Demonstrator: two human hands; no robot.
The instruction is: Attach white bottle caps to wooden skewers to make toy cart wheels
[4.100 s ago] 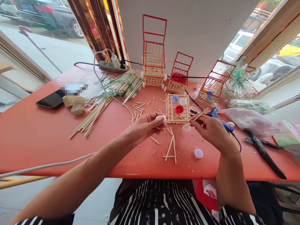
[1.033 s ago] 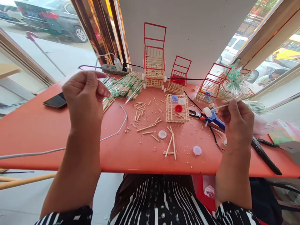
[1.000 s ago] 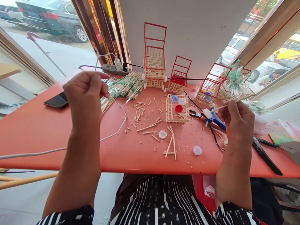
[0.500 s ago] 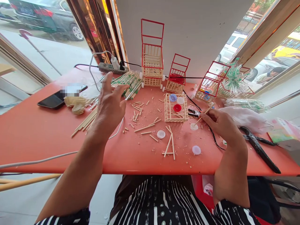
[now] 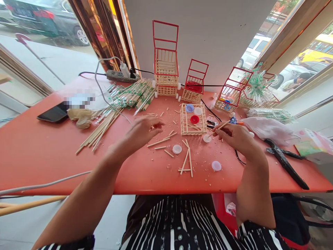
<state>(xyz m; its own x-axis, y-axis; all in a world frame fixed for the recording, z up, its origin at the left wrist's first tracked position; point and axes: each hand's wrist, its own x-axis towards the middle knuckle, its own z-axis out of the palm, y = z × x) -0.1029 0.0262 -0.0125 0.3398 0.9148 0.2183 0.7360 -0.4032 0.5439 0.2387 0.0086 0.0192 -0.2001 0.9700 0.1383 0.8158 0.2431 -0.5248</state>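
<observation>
My right hand point(image 5: 235, 137) pinches a thin wooden stick point(image 5: 222, 127), which slants down to the left. Its lower end meets a small white cap point(image 5: 207, 138). My left hand point(image 5: 145, 129) hovers over short cut stick pieces, its fingers bent and the thumb apart from them, holding nothing. Between the hands stands a small crate made of sticks point(image 5: 183, 119). On it sit a blue cap point(image 5: 189, 108), a whitish cap point(image 5: 198, 111) and a red cap point(image 5: 194, 119). Closer to me lie another white cap point(image 5: 177, 149), a lilac cap point(image 5: 216, 166) and several loose sticks point(image 5: 185, 161).
Stick-built carts with red handles point(image 5: 166, 66) line the back. Bundled sticks point(image 5: 137, 93), a power strip point(image 5: 122, 75) and a phone point(image 5: 53, 113) are at left. Black-handled cutters point(image 5: 287, 163), pliers point(image 5: 212, 124) and a plastic bag point(image 5: 270, 126) lie at right. Cables cross the table.
My left hand has come down and to the right, from raised with spread fingers to bent ones. My right hand has shifted slightly left with the stick, and the white cap at its tip moved left too.
</observation>
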